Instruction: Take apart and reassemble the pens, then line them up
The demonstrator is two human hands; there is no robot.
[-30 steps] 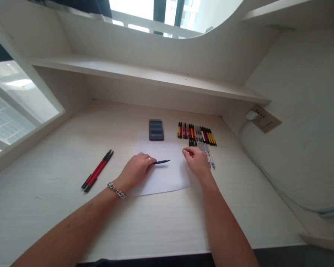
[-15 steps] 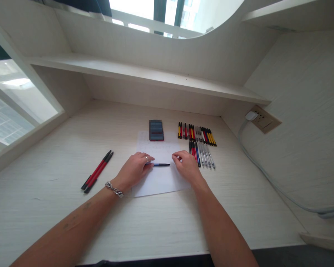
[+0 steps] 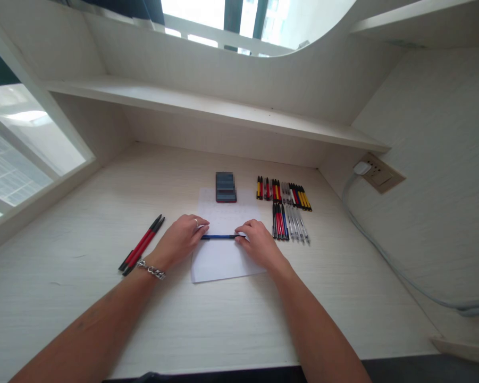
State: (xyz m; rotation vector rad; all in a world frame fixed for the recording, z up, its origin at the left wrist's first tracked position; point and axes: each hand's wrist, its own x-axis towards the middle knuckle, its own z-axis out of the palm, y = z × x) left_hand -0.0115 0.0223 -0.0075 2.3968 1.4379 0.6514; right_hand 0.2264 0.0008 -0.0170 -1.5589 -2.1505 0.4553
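Observation:
A blue pen with dark ends [image 3: 221,237] lies level across a white sheet of paper [image 3: 223,260]. My right hand [image 3: 257,239] pinches its right end between thumb and fingers, and the dark tip shows past them. At the pen's other end is my left hand [image 3: 185,236], wearing a ring and a chain bracelet, with thumb and fingers closed about that end; the exact contact is partly hidden. Beyond the pen, a phone-like dark device [image 3: 225,187], its face blurred, rests at the paper's top edge.
Two large red pens with black ends [image 3: 143,242] lie to the left. At the right are an upper row of mixed pens [image 3: 301,198], a group of black, red and blue pens [image 3: 279,222] and several clear pens [image 3: 297,224]. A cable [image 3: 367,229] runs from the wall socket [image 3: 383,173].
My left hand has slid left along the pen, baring more of its blue barrel. My right hand has come left and taken hold of the pen's right end.

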